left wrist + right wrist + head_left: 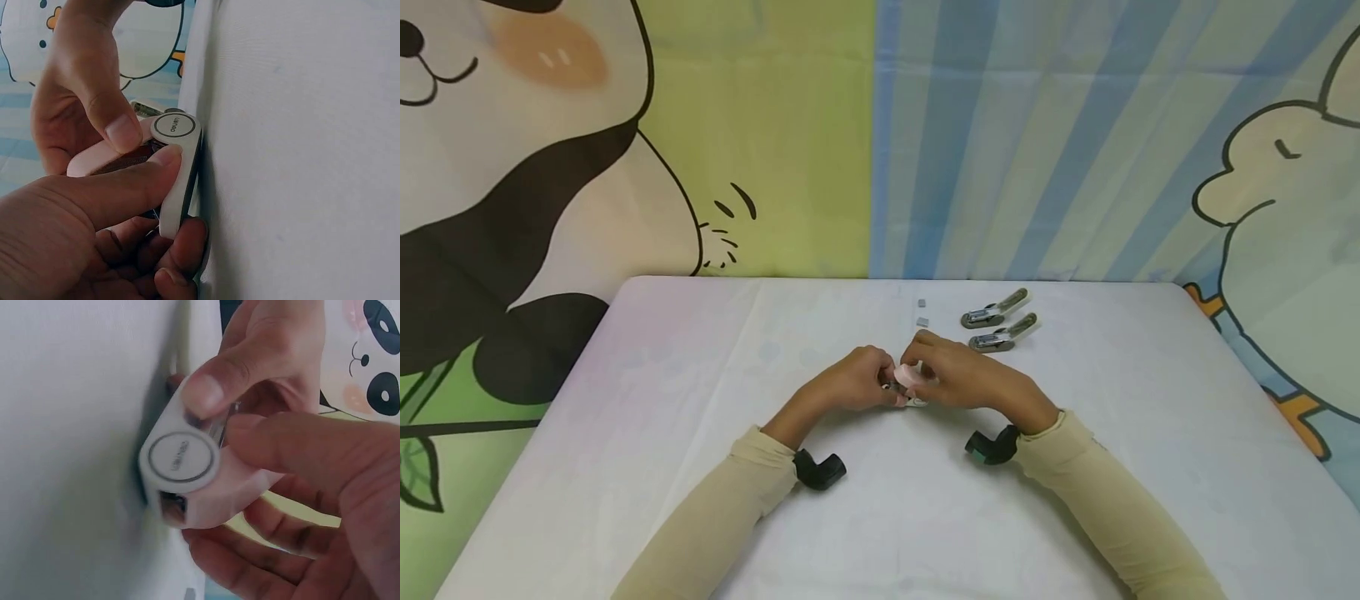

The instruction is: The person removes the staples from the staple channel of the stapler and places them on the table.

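Note:
A small pink and white stapler (175,125) is held between both hands over the table, its pink top arm (219,500) swung away from the white base. My left hand (859,379) grips the base, with the thumb (140,187) pressed along its side and the fingers curled underneath. On the pink arm, my right hand (951,371) has its thumb and fingers pinched around it close to the round hinge (181,456). A metal rail shows between arm and base in the right wrist view. Fingers hide much of the stapler's inside.
Two grey-green staplers (995,308) (1003,332) lie side by side beyond my right hand. Two small grey staple blocks (922,303) (922,322) lie to their left. A white cloth covers the table (700,358), and a cartoon-printed curtain (775,125) hangs behind it.

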`<state>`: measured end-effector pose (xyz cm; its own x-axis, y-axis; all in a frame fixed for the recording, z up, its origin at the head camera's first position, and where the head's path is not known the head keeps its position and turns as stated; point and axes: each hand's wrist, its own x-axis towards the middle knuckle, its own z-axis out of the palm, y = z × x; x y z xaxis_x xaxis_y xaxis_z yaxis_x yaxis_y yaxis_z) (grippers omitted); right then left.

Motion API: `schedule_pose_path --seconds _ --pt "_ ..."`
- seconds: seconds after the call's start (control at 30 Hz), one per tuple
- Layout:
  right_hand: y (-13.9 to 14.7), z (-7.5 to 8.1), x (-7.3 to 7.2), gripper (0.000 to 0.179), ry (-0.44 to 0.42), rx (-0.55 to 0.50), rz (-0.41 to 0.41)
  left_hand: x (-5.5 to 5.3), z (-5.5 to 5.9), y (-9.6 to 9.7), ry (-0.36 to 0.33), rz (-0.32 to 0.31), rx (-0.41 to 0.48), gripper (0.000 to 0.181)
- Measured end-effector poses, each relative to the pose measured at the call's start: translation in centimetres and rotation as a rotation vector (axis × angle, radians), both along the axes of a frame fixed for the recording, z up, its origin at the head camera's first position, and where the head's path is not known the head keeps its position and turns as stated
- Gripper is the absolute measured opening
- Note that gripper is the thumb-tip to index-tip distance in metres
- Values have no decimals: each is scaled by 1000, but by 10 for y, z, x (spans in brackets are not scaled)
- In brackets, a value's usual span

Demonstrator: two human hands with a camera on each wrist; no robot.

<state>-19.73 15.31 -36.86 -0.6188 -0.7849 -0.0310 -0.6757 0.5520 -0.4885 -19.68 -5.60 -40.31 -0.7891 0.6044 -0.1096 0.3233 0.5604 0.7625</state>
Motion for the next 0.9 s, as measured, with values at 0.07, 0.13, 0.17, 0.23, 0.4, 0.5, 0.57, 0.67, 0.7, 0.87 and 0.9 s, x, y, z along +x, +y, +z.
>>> schedule_pose_path --seconds 0.07,0.13,0.17,0.23,0.4,0.5,0.57,0.67,0.7,0.87,0.9 --pt "0 3 1 17 -3 -11 -4 0 -1 0 -11 -6 -8 20" --pt "0 8 1 15 -32 -8 -15 0 -1 0 -22 -9 -19 18" --pt "1 10 1 14 -56 2 -26 1 -1 0 -26 -8 -25 18" --pt "3 16 2 15 -104 28 -57 1 0 1 -29 -4 -33 18" --pt "7 24 4 13 -132 197 -180 3 2 3 -18 -6 -40 19" --pt "9 23 4 12 -112 339 -229 4 2 4 -16 -8 -54 19" --pt "8 21 4 11 -108 404 -244 4 1 4 -14 -6 -67 19" --pt "8 21 5 15 -90 420 -245 4 2 4 -14 2 -84 18" --pt "8 23 5 17 -75 429 -245 4 2 4 -16 4 -87 18" --pt "5 29 11 29 48 251 -159 3 4 3 -17 -8 -92 18" --pt "3 29 12 27 55 187 -138 3 4 3 -13 -13 -92 18"
